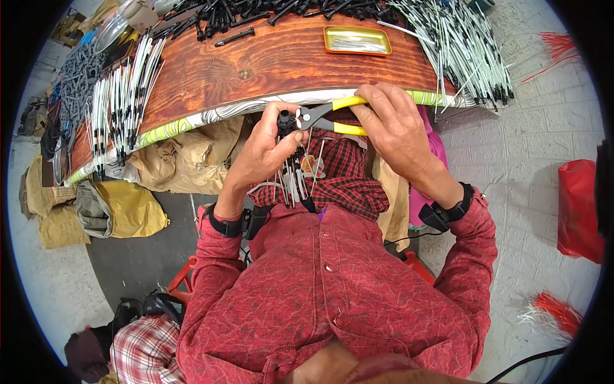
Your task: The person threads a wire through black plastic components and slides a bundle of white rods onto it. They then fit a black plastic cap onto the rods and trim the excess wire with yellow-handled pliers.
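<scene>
My left hand (261, 153) is closed around a black plastic fitting (286, 120) at the table's front edge. Thin white and grey rods with black parts (293, 180) hang below that hand, over my lap; how they join the fitting is hidden. In my right hand (398, 131) is a pair of pliers (321, 119) with yellow grips and a dark head. Their handles are spread apart, and the jaws point left, meeting a small white piece beside the fitting. Whether the jaws touch the fitting itself I cannot tell.
On the wooden table (198, 83), white rods with black ends (121, 96) lie at left and another pile (457, 51) at right. Black fittings (236, 16) crowd the back, near a yellow tray (357, 41) of thin pieces. A yellow sack (137, 208) stands lower left, a red bag (579, 211) right.
</scene>
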Demonstrator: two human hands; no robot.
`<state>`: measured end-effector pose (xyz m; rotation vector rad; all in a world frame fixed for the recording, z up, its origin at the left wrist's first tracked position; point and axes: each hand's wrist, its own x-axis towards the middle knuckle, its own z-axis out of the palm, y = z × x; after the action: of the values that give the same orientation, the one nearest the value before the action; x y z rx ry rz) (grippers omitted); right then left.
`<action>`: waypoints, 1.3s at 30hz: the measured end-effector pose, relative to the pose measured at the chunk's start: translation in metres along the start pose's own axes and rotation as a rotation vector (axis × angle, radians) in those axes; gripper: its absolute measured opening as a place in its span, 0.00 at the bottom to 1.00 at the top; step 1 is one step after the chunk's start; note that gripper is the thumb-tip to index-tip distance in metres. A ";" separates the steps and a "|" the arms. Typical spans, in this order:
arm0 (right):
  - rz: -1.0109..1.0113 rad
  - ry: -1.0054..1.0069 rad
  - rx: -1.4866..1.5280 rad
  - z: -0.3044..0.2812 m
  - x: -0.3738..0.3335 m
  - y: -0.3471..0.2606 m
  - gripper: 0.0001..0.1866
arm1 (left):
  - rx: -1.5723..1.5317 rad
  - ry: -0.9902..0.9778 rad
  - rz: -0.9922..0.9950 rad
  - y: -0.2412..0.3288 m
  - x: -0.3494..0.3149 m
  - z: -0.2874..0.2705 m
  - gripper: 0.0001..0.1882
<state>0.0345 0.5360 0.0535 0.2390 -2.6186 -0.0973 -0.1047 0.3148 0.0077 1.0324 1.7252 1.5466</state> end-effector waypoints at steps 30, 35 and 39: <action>0.614 -1.054 1.207 -0.023 0.005 0.023 0.24 | -0.140 -0.137 0.072 -0.004 -0.017 0.010 0.21; 0.666 -1.566 2.003 0.028 -0.031 0.034 0.29 | -0.218 -0.192 0.044 0.000 -0.012 0.012 0.22; 0.659 -0.948 1.457 -0.019 -0.021 0.010 0.27 | -0.242 -0.147 0.044 -0.007 -0.013 0.006 0.23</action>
<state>0.0607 0.5492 0.0614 -0.2991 -2.8264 2.4077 -0.0939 0.3069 -0.0007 1.0371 1.3867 1.6177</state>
